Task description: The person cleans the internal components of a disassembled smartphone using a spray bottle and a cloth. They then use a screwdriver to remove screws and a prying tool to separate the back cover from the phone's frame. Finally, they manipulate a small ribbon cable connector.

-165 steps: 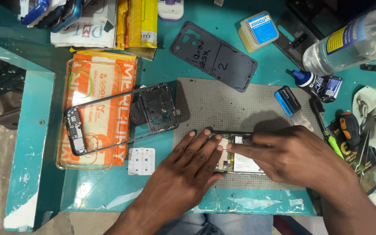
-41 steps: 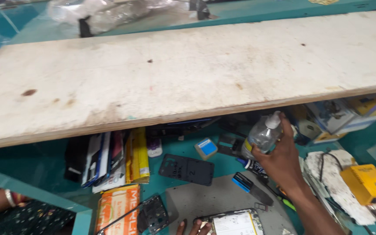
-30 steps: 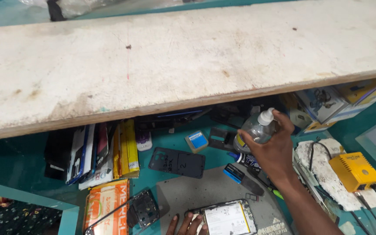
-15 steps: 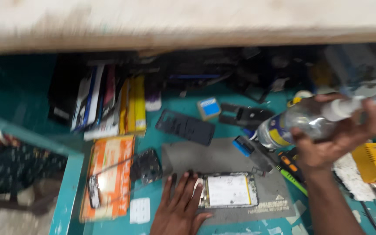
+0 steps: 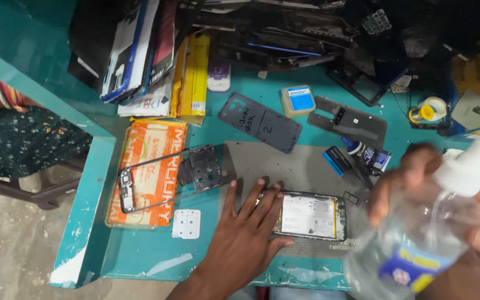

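My left hand (image 5: 246, 226) lies flat, fingers spread, on the grey work mat (image 5: 301, 166), its fingertips on the left end of an opened phone (image 5: 310, 216) whose white battery faces up. Close to the camera at the right, my right hand (image 5: 476, 205) grips a clear spray bottle (image 5: 418, 244) with a white nozzle and a blue and yellow label. The bottle is tilted, blurred, and hangs above the mat's right side.
A phone frame (image 5: 169, 176) rests on an orange packet (image 5: 148, 169). Dark back covers (image 5: 261, 122) (image 5: 351, 119), a small blue-topped box (image 5: 298, 100), stacked packages (image 5: 156, 61) and spare parts crowd the teal bench. Another person's arm (image 5: 1, 94) shows at far left.
The view has dropped from the wooden shelf to the bench. My right hand has brought the spray bottle from the back of the bench down close to the camera. My left hand stays on the phone.
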